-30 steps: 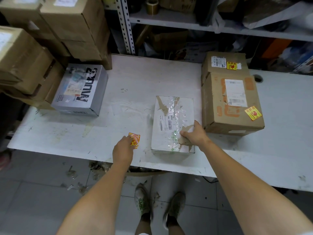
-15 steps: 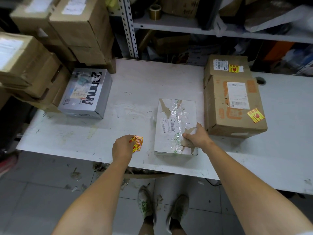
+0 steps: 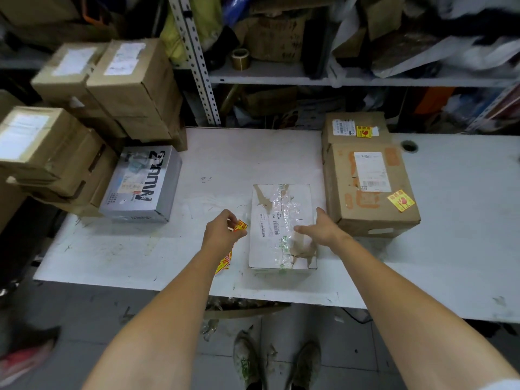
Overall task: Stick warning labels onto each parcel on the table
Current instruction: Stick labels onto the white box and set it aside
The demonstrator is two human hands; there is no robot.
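Head view: the white parcel (image 3: 282, 220), wrapped in clear tape, lies flat at the centre of the counter (image 3: 253, 153). The right hand (image 3: 320, 228) is spread open over its near half, fingers straight, grasping nothing. At the parcel's 9 o'clock, the left hand (image 3: 222, 235) pinches a red-and-yellow warning label (image 3: 241, 226) between its fingertips. More labels (image 3: 223, 263) lie on the counter at 7 o'clock, partly under the left forearm. At 3 o'clock, just beside the parcel, stands a large brown parcel (image 3: 371, 190) bearing a sticker (image 3: 401, 200). At 10 o'clock sits a grey box (image 3: 142, 184).
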